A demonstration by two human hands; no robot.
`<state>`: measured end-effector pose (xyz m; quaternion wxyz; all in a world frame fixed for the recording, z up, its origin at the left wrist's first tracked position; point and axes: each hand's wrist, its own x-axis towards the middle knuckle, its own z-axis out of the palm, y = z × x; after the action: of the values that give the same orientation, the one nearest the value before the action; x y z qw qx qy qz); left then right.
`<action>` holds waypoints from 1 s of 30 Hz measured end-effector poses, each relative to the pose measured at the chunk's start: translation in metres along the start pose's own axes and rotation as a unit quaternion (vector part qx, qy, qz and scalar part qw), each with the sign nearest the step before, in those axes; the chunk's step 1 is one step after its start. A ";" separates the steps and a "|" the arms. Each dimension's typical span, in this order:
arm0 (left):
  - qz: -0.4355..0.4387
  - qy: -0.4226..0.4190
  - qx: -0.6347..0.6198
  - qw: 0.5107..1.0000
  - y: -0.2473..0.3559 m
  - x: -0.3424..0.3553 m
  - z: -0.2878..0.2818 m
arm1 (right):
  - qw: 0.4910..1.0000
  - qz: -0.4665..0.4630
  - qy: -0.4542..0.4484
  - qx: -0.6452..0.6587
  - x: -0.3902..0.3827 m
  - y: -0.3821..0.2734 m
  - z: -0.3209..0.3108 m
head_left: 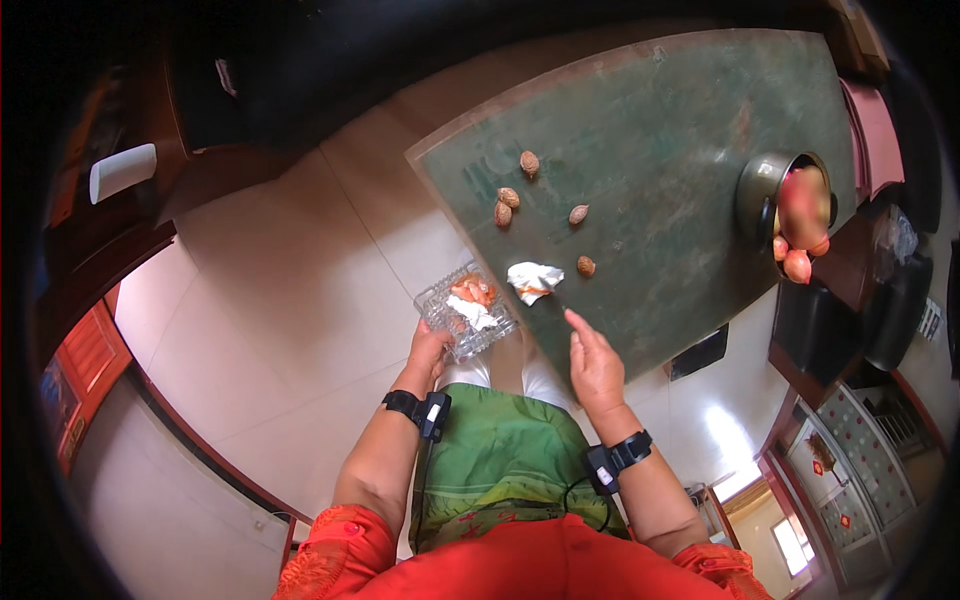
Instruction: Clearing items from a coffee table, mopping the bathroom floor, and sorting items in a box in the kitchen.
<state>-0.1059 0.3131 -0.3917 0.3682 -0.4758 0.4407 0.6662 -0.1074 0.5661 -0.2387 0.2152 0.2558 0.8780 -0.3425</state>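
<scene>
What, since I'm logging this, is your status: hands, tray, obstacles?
Left hand grips clear tray, scraps inside. Right hand beside crumpled tissue, grip unclear. Five walnuts nearby on table, possible obstacles.

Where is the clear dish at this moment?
In the head view, the clear dish is near the middle, held in the left hand at the table's left edge, just left of the crumpled white tissue.

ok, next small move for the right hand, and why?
I'd probably close the right hand on the crumpled white wad and bring it left into the clear tray. The wad sits near the edge of the green table, just beyond that hand; the left hand holds the tray beside that edge, with similar white scraps already inside.
</scene>
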 end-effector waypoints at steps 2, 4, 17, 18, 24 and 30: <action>0.004 -0.016 0.001 1.000 0.002 0.002 0.001 | 0.999 0.012 -0.048 0.000 -0.013 -0.007 0.011; 0.008 -0.017 0.002 1.000 0.002 0.002 -0.003 | 0.996 0.000 -0.090 0.013 -0.024 -0.012 0.020; 0.019 -0.076 -0.003 0.997 0.003 -0.031 -0.045 | 0.993 -0.082 -0.049 0.071 -0.053 -0.012 0.016; 0.030 -0.077 -0.001 0.997 0.003 -0.037 -0.044 | 0.992 -0.097 -0.046 0.070 -0.055 -0.014 0.017; 0.051 -0.101 -0.045 0.993 -0.011 -0.090 -0.030 | 0.984 -0.161 -0.076 0.027 -0.098 -0.018 0.019; 0.092 -0.153 -0.009 0.984 -0.004 -0.163 -0.003 | 0.968 -0.245 -0.044 0.016 -0.137 -0.041 -0.024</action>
<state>-0.0566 0.3004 -0.2373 0.3643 -0.3288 0.4150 0.7662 -0.0303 0.5158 -0.1261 0.1586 0.0209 0.8981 -0.4098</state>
